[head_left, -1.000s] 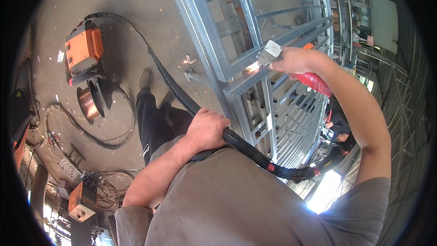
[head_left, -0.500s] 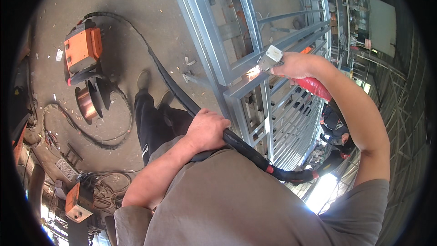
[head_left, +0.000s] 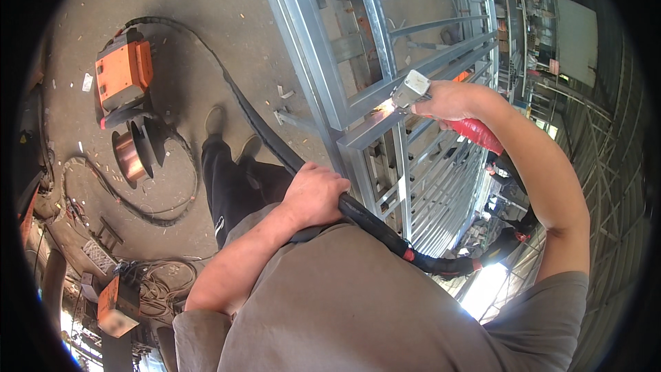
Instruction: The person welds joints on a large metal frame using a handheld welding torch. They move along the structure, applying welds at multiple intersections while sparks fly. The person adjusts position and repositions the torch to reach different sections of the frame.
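My right hand (head_left: pixel 451 98) is closed around a welding torch, whose red-wrapped handle (head_left: pixel 476 135) extends below the fist. A pale block (head_left: pixel 415 85) sits at the torch's head, beside my fingers. Bright light and sparks (head_left: pixel 385 106) show at the tip, against a joint of the silver metal frame (head_left: pixel 313 72). Across my waist, my left hand (head_left: pixel 315 194) wraps around a thick black cable (head_left: pixel 372 224). That cable curves up on the right toward the torch and runs away on the left to an orange machine. My fingertips on the torch are partly hidden.
The orange machine (head_left: pixel 124 74) stands on the floor at the left, with a copper-coloured wire spool (head_left: pixel 131 154) next to it. Coiled cables (head_left: pixel 165 288) and a second orange box (head_left: pixel 117 307) lie lower left. Metal scraps (head_left: pixel 286 91) litter the floor near my feet.
The glow at the torch tip looks smaller, and the torch head has shifted very slightly to the right. My left hand stays on the cable.
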Motion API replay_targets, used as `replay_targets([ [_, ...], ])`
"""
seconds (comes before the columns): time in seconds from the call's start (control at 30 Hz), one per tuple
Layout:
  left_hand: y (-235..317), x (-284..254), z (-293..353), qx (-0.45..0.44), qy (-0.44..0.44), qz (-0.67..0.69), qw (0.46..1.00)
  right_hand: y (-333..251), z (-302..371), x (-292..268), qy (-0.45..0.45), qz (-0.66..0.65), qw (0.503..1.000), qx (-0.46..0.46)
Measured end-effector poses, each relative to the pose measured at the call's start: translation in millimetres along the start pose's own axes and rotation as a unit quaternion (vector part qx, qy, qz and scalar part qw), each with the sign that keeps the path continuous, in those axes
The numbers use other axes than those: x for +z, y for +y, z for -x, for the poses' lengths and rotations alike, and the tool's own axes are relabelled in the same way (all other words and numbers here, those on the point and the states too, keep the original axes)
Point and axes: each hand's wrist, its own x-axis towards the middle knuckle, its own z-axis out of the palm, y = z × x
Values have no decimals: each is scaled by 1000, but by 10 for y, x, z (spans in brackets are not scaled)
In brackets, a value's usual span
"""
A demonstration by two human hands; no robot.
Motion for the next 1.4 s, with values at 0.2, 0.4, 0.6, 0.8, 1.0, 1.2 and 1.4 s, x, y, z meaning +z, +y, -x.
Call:
replay_targets([
  [0.2,-5,10,-11,-2,-4,2,1000,-56,104,-6,15,-11,1000,-17],
  [0.4,-23,18,-16,0,-5,4,1000,-159,218,-54,9,14,999,29],
  [0.6,-27,12,-28,-1,-9,8,1000,-79,170,-39,13,18,1000,12],
  [0.8,-20,-39,-35,1,-13,8,1000,-57,208,-39,13,-7,1000,19],
  [1.0,-14,-105,-50,0,-21,5,1000,56,298,-27,19,-54,998,10],
  [1.2,-52,-65,-66,8,-47,-27,999,504,429,322,76,-178,981,-6],
  [1.4,-81,95,-105,24,-90,-59,994,733,479,575,120,-213,969,-17],
])
